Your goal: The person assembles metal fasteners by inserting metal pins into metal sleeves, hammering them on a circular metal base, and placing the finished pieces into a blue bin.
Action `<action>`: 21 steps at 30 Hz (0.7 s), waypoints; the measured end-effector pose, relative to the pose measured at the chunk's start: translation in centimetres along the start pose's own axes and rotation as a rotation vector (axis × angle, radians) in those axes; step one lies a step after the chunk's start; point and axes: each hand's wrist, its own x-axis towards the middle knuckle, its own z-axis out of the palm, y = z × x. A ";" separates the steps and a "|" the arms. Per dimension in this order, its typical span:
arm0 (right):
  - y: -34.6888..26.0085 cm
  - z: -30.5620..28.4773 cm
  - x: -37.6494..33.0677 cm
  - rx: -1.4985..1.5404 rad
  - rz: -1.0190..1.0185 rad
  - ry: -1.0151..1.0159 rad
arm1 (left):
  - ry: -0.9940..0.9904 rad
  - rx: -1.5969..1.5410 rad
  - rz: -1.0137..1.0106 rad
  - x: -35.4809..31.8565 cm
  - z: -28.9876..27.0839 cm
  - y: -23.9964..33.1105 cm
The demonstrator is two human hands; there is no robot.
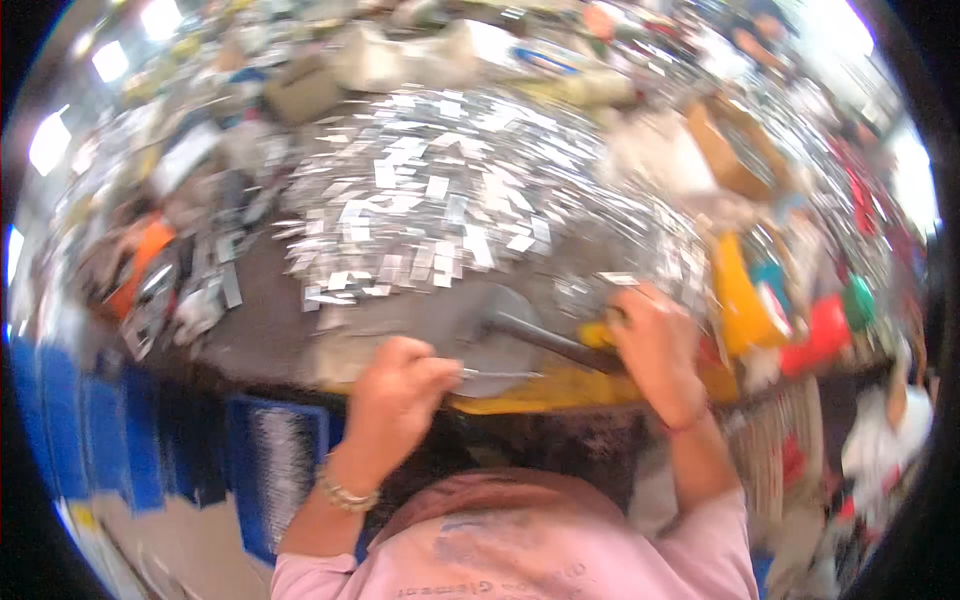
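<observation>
My left hand [398, 405] is closed around a thin silvery metal rod [500, 375], which points to the right over the near edge of a round grey block [460, 325]. A hammer-like tool with a dark handle [560, 345] lies across that block, its handle end reaching toward my right hand [655, 345]. The right fingers are pinched together. A small flat silvery piece [618, 279] shows at their tips, but blur hides whether they hold it. Beyond both hands spreads a heap of small flat metal pieces [420, 200].
A yellow container [745, 300] and a red one [815, 335] stand at the right. An open cardboard box [735, 145] is farther back. Orange and grey clutter [140, 265] lies left. Blue bins [280, 470] sit below the table's left edge. Other people are at the far right.
</observation>
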 end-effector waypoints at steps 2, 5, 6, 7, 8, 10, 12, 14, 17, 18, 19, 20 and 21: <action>0.5 0.7 0.2 0.018 -0.086 0.032 | -0.015 0.028 0.032 -0.3 0.1 -0.3; 2.5 0.1 -1.0 -0.137 0.021 -0.054 | -0.070 -0.018 0.105 -0.2 2.2 -1.7; 2.9 0.7 -1.6 -0.079 0.007 0.074 | -0.035 -0.033 0.111 -0.4 2.2 -1.4; 4.1 1.1 -1.8 -0.023 0.052 0.023 | 0.000 -0.061 0.124 -0.6 2.6 -1.4; 3.7 0.9 -1.8 0.045 0.030 0.065 | 0.046 -0.017 0.087 -0.8 2.5 -1.3; 2.7 0.8 -1.7 0.189 0.027 0.036 | 0.050 -0.091 0.110 -1.1 2.3 -0.9; -0.8 -1.1 -1.6 0.320 0.059 0.005 | 0.090 -0.092 0.092 -1.2 2.1 -0.7; -5.8 -3.7 -2.1 0.475 0.122 -0.209 | 0.109 -0.112 0.092 -1.1 2.1 -0.8; -4.5 1.5 -2.3 0.810 0.157 -0.142 | 0.118 -0.113 0.117 -0.9 2.0 -1.3; -5.6 1.7 -2.3 0.838 0.091 -0.146 | 0.112 -0.114 0.117 -0.8 2.0 -1.4; -7.1 1.7 -2.3 0.837 0.094 -0.144 | 0.106 -0.117 0.118 -0.6 2.1 -1.5; -8.6 1.6 -2.5 0.730 -0.149 -0.013 | 0.111 -0.095 0.118 -0.8 2.1 -1.2; -10.0 1.5 -2.4 0.597 -0.374 0.113 | 0.111 -0.087 0.116 -0.8 2.2 -1.3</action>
